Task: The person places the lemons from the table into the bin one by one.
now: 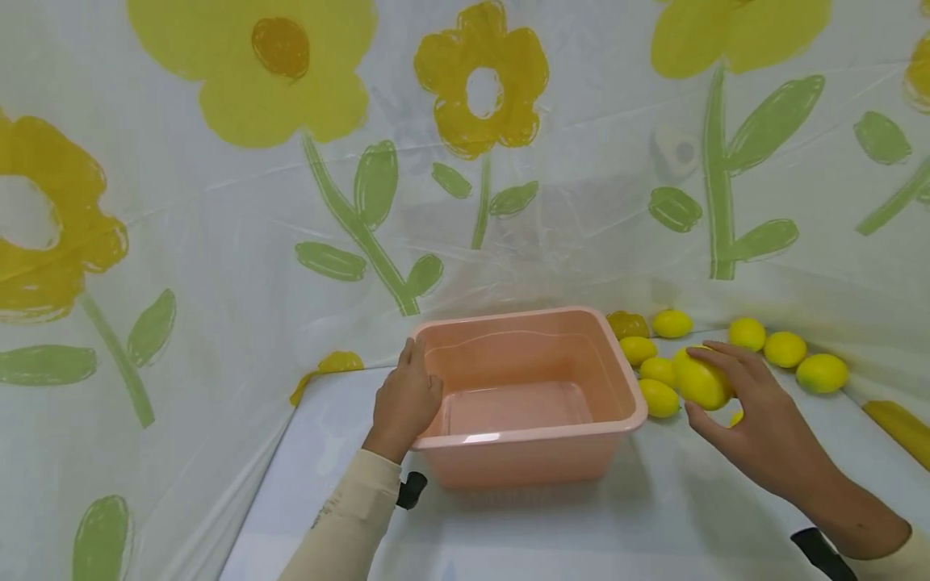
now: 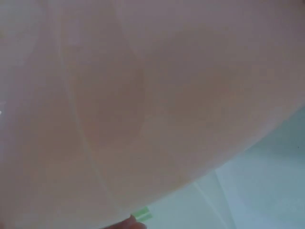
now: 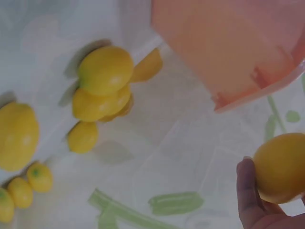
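Observation:
A pink plastic basin [image 1: 519, 464] stands on the white-covered table. My left hand [image 1: 405, 399] grips its left rim, thumb on the inner side. In the left wrist view the basin wall [image 2: 167, 105] fills most of the picture, with a fingertip [image 2: 129, 223] at the bottom edge. To the right of the basin, my right hand [image 1: 773, 428] holds a yellow lemon [image 1: 701, 381] between thumb and fingers. The right wrist view shows this lemon [image 3: 281, 167] raised near the basin's rim, the fingers [image 3: 247, 191] along its side.
Several lemons [image 1: 659, 399] lie close by the basin's right side. More lemons [image 1: 785, 349] sit in a row farther right, by the back wall. A white cloth with yellow flowers and green leaves [image 1: 581, 210] hangs behind and to the left of the table.

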The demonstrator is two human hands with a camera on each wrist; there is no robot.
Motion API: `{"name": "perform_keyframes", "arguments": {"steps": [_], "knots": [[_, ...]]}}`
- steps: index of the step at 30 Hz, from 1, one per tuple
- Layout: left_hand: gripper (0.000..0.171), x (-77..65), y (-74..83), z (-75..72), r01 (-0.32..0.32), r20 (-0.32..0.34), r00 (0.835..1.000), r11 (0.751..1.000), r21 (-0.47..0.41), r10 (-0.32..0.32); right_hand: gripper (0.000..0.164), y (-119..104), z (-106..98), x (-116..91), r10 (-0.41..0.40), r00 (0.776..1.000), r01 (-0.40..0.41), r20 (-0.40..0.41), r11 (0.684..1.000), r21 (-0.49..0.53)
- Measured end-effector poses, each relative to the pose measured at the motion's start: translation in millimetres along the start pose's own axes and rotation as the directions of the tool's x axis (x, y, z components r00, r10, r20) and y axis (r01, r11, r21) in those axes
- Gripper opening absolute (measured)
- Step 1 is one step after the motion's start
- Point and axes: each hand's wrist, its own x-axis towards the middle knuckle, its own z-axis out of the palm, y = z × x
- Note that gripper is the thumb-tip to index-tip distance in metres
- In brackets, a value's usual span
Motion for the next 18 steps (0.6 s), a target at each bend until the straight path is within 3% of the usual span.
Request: {"name": "perform_keyframes", "arguments": {"steps": [10, 18], "knots": [[0.057, -1.3, 1.7, 2.4, 0.003, -0.01, 1.0, 1.0, 0.021, -0.002, 0.068, -22, 20, 25, -0.084, 0.996, 0.083, 0.043, 0.996, 0.033], [0.062, 0.6, 1.5, 3.5, -0.003, 0.019, 1.0, 0.997, 0.075, 0.001, 0.065, -26, 39, 46, -0.12, 0.991, 0.115, 0.059, 0.991, 0.074]]}}
